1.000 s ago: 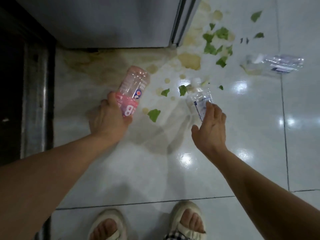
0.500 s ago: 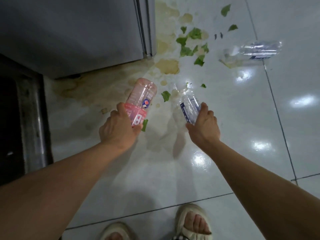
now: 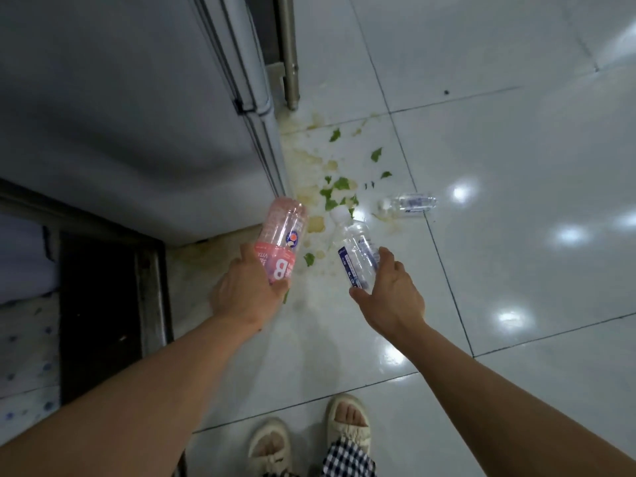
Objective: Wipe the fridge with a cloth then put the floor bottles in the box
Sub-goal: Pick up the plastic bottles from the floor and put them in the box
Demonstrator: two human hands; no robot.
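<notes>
My left hand (image 3: 246,290) grips a pink-labelled plastic bottle (image 3: 284,235) by its lower part, its base pointing away from me. A clear bottle with a blue label and white cap (image 3: 356,253) is held in my right hand (image 3: 389,294). Both bottles are lifted off the floor. A third clear bottle (image 3: 409,203) lies on its side on the white tiles farther off to the right. The grey fridge (image 3: 120,115) fills the upper left. No box or cloth is in view.
Yellowish spill stains (image 3: 315,223) and torn green leaf scraps (image 3: 339,185) spread over the tiles by the fridge corner. A metal pole (image 3: 289,49) stands beyond the fridge. A dark gap with a metal frame (image 3: 151,290) lies at left. My sandalled feet (image 3: 347,421) are below.
My view has tilted up and away from the floor. Both hands have risen with their bottles, and the third bottle now appears smaller and farther off.
</notes>
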